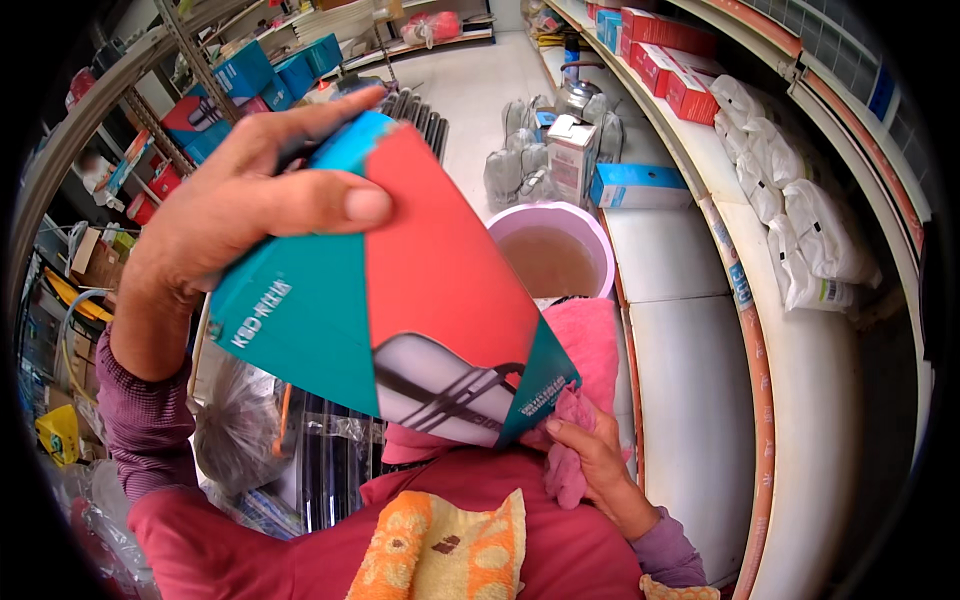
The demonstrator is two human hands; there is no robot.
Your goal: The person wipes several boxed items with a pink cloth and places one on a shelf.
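A teal and red cardboard product box (450, 262), with a kettle-like appliance pictured on it, is held up tilted in front of my chest. My left hand (262, 187) grips its upper left end, thumb on the printed face and index finger stretched along the top. The other fingers are hidden behind the box. In my right hand (600, 457) is a bunched pink cloth (568, 450), pressed against the box's lower right corner. Beyond the box stands a pink plastic tub (606, 255) of murky brownish water (551, 259).
On the right run white metal shelves (690, 375) with red boxes (686, 90) and white plastic-wrapped packs (814, 240). A blue box (637, 186), a metal kettle (579, 94) and bagged items (517, 169) stand past the tub. A stuffed plastic bag (236, 427) lies left. A person (96, 176) is far left.
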